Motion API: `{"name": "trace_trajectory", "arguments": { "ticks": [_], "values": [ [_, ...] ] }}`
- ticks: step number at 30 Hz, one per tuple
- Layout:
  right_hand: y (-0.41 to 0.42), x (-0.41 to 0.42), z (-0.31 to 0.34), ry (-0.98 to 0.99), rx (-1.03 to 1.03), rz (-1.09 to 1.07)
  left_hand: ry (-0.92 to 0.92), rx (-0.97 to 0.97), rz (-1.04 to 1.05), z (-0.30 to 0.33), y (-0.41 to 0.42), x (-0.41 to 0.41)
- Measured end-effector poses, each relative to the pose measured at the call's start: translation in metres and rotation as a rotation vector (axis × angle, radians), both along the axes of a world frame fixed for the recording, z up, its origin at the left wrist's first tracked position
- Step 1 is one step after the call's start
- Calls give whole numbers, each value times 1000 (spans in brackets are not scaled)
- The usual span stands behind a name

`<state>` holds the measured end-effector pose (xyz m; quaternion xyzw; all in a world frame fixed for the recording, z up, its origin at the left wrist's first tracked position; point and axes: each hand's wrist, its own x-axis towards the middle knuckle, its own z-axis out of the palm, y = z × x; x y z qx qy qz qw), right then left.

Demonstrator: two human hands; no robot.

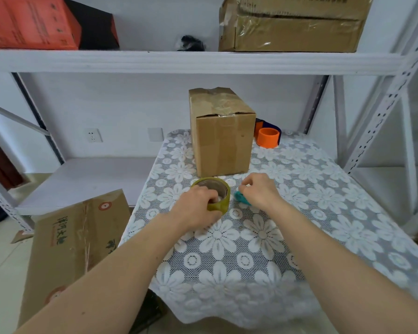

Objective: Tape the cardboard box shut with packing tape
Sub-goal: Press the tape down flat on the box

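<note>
I see the brown cardboard box [222, 133] standing upright at the far middle of the lace-flowered tablecloth [323, 213], clear tape already across its top flaps; the olive-yellow roll of packing tape [219, 201] lies just in front of it; my left hand [198, 208] is curled closed around that roll, fingers hooked into its core; my right hand [260, 191] is loosely fisted over a small teal object [240, 196], grip uncertain; an orange tape dispenser [267, 137] sits behind the box's right side.
</note>
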<state>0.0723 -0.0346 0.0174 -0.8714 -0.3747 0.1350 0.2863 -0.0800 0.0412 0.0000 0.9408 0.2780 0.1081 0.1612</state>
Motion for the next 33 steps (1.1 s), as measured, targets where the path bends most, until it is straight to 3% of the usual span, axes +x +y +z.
{"name": "trace_trajectory", "arguments": {
  "ticks": [8,15,18,22,25,27,30,33],
  "values": [
    [8,7,17,11,106,38,-118,-182,55,19,2,-1],
    [15,6,31,36,254,53,-418,-143,132,52,6,2],
    [12,2,34,48,327,63,-459,-162,203,57,13,3],
    [16,4,45,7,385,48,-473,-12,280,69,32,8],
    [26,9,63,-163,450,46,-423,134,300,80,44,15],
    [38,14,76,-246,457,64,-383,134,310,88,48,23],
    [56,22,92,-245,410,107,-335,-22,328,94,51,35],
    [71,30,96,-3,404,90,-434,-360,309,96,54,41]
  ]
}}
